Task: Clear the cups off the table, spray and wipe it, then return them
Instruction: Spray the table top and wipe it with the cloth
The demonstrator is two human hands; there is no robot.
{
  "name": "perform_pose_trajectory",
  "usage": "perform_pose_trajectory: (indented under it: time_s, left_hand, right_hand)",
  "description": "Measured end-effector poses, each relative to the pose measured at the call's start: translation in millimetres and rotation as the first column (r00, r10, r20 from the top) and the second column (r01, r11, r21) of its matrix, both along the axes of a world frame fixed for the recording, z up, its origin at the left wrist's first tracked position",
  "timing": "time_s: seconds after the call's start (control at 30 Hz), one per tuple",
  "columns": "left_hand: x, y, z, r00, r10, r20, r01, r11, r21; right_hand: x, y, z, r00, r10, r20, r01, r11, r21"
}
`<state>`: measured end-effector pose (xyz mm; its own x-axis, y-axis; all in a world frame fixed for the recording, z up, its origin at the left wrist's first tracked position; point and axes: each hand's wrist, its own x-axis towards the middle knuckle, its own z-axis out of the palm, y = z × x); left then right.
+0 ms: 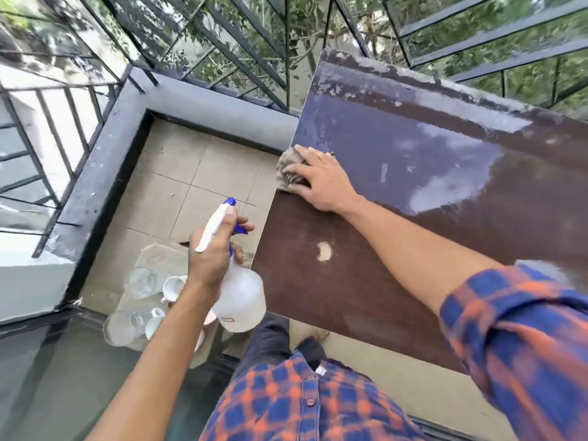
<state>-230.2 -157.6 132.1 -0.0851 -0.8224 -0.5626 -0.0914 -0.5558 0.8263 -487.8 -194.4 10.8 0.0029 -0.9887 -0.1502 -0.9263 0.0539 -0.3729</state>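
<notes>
Your right hand [321,183] presses flat on the cloth [288,173] at the table's [397,249] left edge. Your left hand [213,253] grips the spray bottle [238,294] beside the table, above the cups [149,300] on the floor.

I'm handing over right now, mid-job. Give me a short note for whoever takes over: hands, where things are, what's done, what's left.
Left hand: gripping the spray bottle by its neck, held off the table's left edge.
Right hand: pressed flat on the cloth at the left edge of the table.
Cups: glass and white ones grouped on the floor at lower left, off the table.
Done: cups cleared; the far part of the top looks wet.
Left: finish wiping, especially the pale residue along the far edge; put down bottle and cloth; return the cups.
</notes>
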Motion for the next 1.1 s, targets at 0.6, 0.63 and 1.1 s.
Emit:
perform_pose_trajectory:
  time_s: [0.6,0.63,1.1]
  left_hand:
    - [-128.9,-205.9,2.9,0.945,-0.311,-0.098,0.292,0.942,-0.165]
    - [-134.2,-210.7,2.7,0.941,-0.321,-0.105,0.302,0.939,-0.166]
    - [-155.6,-171.0,4.7,0.904,-0.402,-0.147,0.39,0.915,-0.102]
  right_hand:
    - [-141.5,-205.0,3.5,0.9,-0.426,-0.09,0.429,0.903,0.022]
    - [-143.8,-203.2,3.2,0.892,-0.444,-0.089,0.447,0.894,0.019]
    - [-303.6,60.2,-0.7,0.37,-0.915,-0.164,0.929,0.366,0.05]
